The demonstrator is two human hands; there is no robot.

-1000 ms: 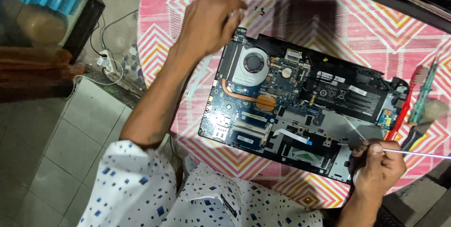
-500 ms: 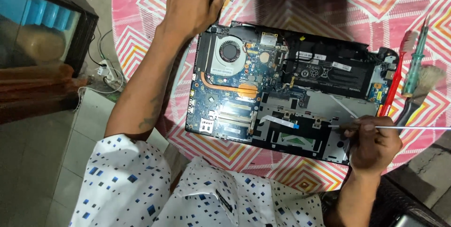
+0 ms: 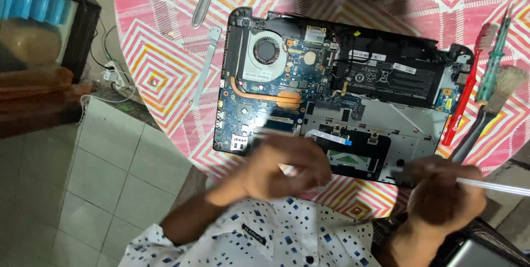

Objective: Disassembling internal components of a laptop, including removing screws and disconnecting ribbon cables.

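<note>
A blurred left hand [image 3: 270, 170], fingers curled and apparently empty, hovers over the near edge of the opened black laptop with exposed blue circuit board [image 3: 331, 87], likely rigid but fragile and best held by its frame; its long axis runs left to right. Just right of it, the right hand [image 3: 441, 198] grips a thin white-shafted tool [image 3: 491, 186] pointing right.

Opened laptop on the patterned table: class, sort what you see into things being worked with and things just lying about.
In use:
opened laptop
thin white-shafted tool in the right hand
left hand, blurred, over the laptop's near edge

Lying about:
red toothbrush
green screwdriver
paintbrush
metal strip
</note>
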